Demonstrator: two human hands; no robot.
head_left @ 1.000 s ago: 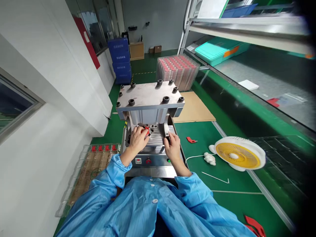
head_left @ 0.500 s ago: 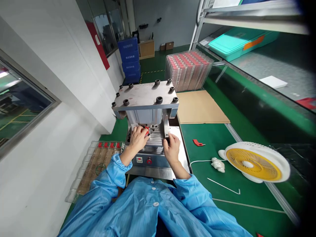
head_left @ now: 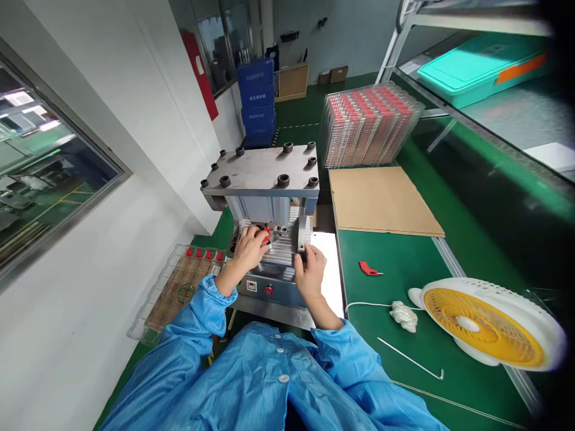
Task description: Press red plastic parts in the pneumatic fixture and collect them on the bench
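Red part (head_left: 266, 236) sits in the press (head_left: 263, 169), right at your left hand's (head_left: 249, 246) fingertips; long axis unclear. Right hand (head_left: 311, 269) is farther, by the metal bracket (head_left: 302, 230). Can't tell whether either hand's fingers pinch.

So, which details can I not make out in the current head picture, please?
All in the head view:
- Most of the small red piece: covered by the left hand.
- What the right hand touches on the silver metal machine: its own fingers hide it.
- The flat white object: cut off by the right edge.
- Lettering on the top blue box: too small and blurred.
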